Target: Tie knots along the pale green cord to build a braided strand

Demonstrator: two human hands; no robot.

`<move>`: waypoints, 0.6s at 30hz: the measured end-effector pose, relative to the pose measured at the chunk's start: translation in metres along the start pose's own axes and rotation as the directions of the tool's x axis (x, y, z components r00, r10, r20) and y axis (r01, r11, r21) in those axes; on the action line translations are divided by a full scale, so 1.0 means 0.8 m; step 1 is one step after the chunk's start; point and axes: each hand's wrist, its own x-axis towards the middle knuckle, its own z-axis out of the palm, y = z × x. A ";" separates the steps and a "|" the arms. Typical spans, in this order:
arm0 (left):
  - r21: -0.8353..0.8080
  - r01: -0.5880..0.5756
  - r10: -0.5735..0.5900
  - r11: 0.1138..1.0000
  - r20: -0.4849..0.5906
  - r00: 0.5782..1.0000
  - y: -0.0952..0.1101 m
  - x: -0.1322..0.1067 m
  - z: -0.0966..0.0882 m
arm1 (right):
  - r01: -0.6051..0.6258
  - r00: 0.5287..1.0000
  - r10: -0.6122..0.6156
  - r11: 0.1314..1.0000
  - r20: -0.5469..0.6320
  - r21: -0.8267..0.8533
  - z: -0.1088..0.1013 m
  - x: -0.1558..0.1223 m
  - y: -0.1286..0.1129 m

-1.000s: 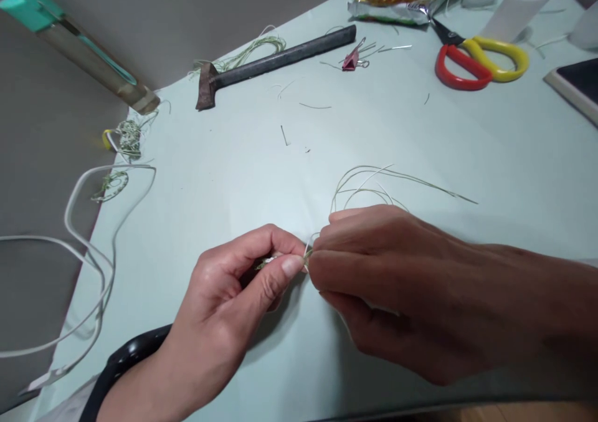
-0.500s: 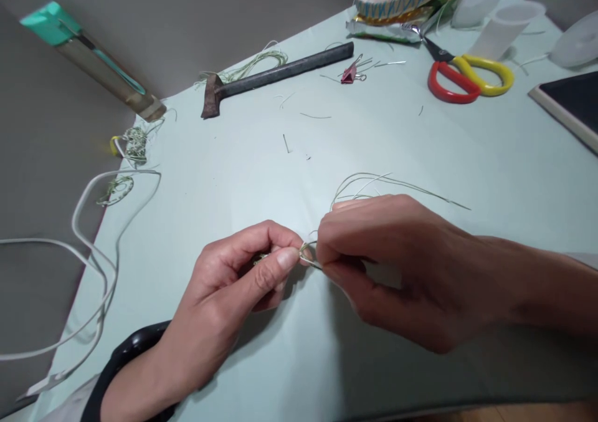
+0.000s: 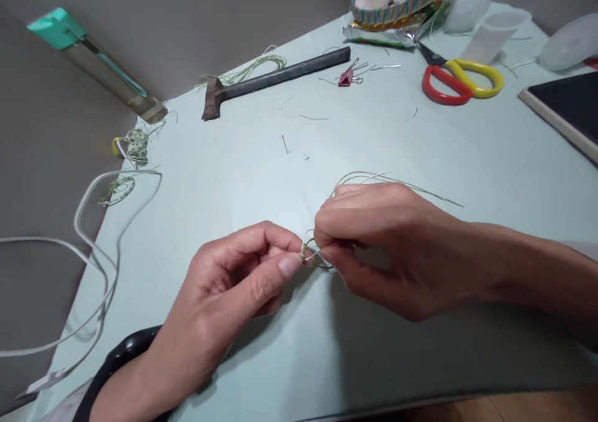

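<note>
Thin green and white cords (image 3: 322,261) form a small loop between my two hands. My left hand (image 3: 243,278) pinches them between thumb and forefinger at the left end of the loop. On the other side, my right hand (image 3: 383,247) has thumb and fingers closed on the cords, with its fingertips partly hidden. Long loose ends (image 3: 411,187) run out behind the right hand and lie on the table to the right. A black band (image 3: 126,353) circles my left wrist.
A hammer (image 3: 280,73) lies at the back beside bundled green cord (image 3: 261,65). Scissors with red and yellow handles (image 3: 462,79), a pink binder clip (image 3: 346,77) and a dark flat device (image 3: 565,107) are on the right. A white cable (image 3: 112,254) curls along the left.
My right hand has shifted slightly up and turned, and the cord loop between the hands looks wider. My left hand keeps its pinch. The whole view has moved a little.
</note>
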 end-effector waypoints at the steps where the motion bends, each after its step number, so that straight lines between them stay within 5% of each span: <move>1: -0.005 -0.002 0.002 1.000 0.001 1.000 0.000 0.000 0.000 | 0.002 1.000 -0.002 1.000 0.002 -0.004 0.000 0.000 0.000; 8: -0.005 -0.026 0.026 1.000 0.004 1.000 -0.001 -0.002 0.001 | -0.065 0.994 0.069 0.997 -0.081 0.047 -0.011 0.003 -0.004; 13: 0.009 -0.036 0.036 0.999 0.007 0.999 -0.001 0.001 0.001 | -0.145 0.989 0.141 0.975 0.039 0.169 -0.013 0.007 -0.004; 18: -0.026 -0.017 0.017 1.000 0.031 0.999 -0.002 0.000 0.000 | -0.054 0.997 0.061 0.992 -0.056 0.114 -0.005 0.007 -0.003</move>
